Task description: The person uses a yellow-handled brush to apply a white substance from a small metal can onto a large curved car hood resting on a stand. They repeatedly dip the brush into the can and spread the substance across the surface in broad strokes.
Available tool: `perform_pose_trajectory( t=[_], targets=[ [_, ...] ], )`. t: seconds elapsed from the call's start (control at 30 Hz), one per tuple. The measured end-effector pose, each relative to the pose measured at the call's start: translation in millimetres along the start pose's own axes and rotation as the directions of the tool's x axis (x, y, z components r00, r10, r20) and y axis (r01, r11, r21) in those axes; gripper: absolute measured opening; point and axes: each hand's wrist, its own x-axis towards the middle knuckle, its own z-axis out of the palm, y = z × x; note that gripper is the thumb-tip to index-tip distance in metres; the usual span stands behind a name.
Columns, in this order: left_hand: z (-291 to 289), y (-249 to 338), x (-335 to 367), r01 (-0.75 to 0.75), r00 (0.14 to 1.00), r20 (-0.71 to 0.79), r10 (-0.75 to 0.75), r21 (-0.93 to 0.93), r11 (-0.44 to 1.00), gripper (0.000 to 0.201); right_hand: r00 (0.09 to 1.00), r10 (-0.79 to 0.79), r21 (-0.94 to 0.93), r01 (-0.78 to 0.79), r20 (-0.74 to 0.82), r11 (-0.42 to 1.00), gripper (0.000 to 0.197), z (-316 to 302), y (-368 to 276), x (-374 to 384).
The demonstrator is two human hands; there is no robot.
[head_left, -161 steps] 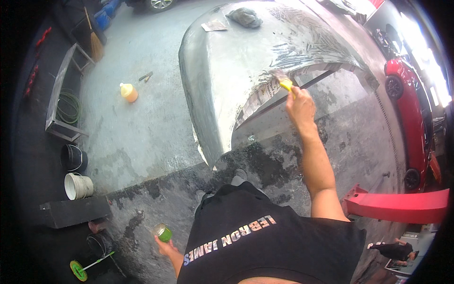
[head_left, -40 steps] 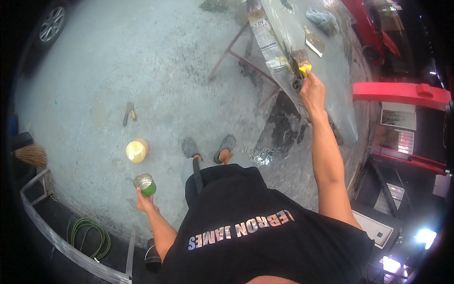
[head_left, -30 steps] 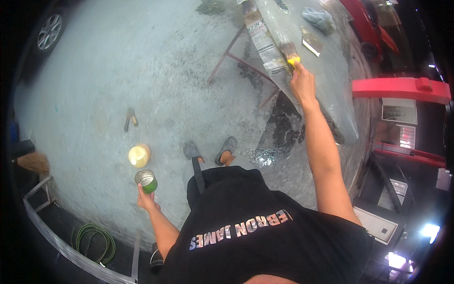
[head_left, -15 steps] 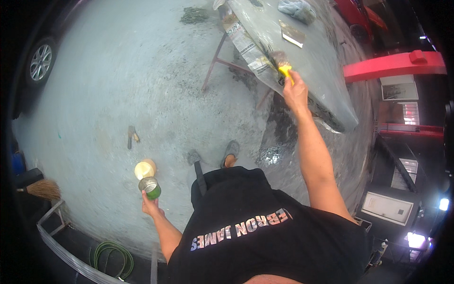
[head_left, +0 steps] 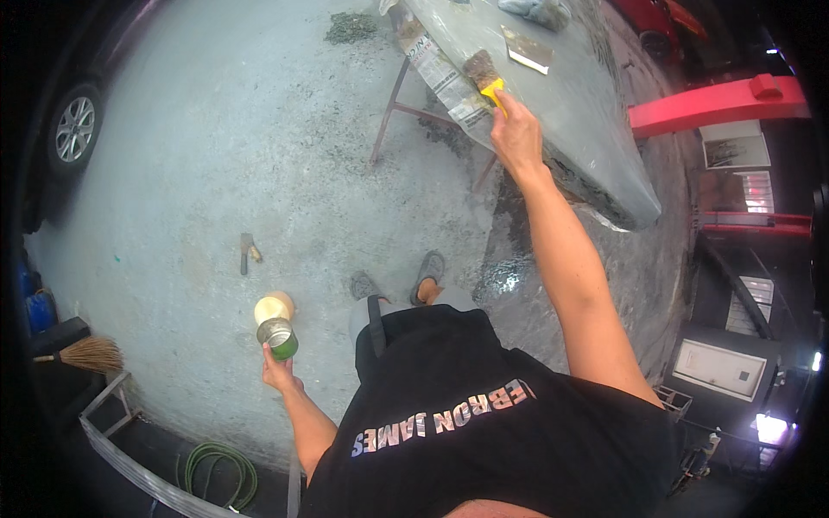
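Observation:
My right hand point(head_left: 518, 138) is closed on the yellow handle of a wide paintbrush point(head_left: 484, 71). The brush's brown bristles lie at the left edge of a long grey panel point(head_left: 587, 129), which looks glossy, as if wet or under clear film. Printed newspaper point(head_left: 449, 86) shows along that edge. Low on the left, my left hand point(head_left: 278, 373) holds a green tin can point(head_left: 279, 341), its silvery inside visible from above. Just beyond the can is a round pale-yellow container point(head_left: 273, 308); whether they touch, I cannot tell.
A rusty metal stand point(head_left: 386, 121) supports the panel. On it rest a flat brown-and-white piece point(head_left: 527, 50) and a grey cloth point(head_left: 535, 10). A dark-handled tool point(head_left: 246, 254) lies on the floor. Around stand a broom point(head_left: 91, 354), a green hose point(head_left: 220, 475), a car wheel point(head_left: 76, 128) and a red beam point(head_left: 721, 108).
My right hand has carried the paintbrush up and to the left along the panel's edge. My left hand still holds the can in nearly the same place.

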Motion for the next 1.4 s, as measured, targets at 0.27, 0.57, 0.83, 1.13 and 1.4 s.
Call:
perform_pose_trajectory(
  t=[0.27,0.57,0.83,1.13,1.4],
  targets=[
    [-9.0,-12.2,-4.3,-0.005,0.998,-0.061,0.009,0.057,0.998,0.064,0.991,0.125,-0.126,-0.118,0.047,0.985,0.034,-34.4,42.1,-84.6],
    [-10.7,-16.8,-4.3,0.015,0.999,-0.03,-0.012,0.071,0.997,0.063,0.993,0.098,-0.09,-0.103,-0.061,0.991,0.037,-47.8,34.4,-101.6],
    [-1.7,-8.3,0.7,-0.025,1.0,0.007,0.025,0.002,1.0,0.061,0.946,0.295,0.008,-0.296,-0.137,0.955,0.041,-30.9,26.8,-93.6],
    [-11.5,-11.1,-15.8,0.017,1.0,-0.022,-0.017,0.043,0.999,0.054,0.901,0.398,0.332,-0.433,0.172,0.838,0.039,28.1,-38.7,-78.8],
    [-32.2,-19.9,-18.6,-0.01,0.998,-0.055,0.013,0.053,0.999,0.059,0.885,0.458,0.371,-0.453,0.079,0.811,0.036,91.4,-50.4,-24.8]
  ],
)
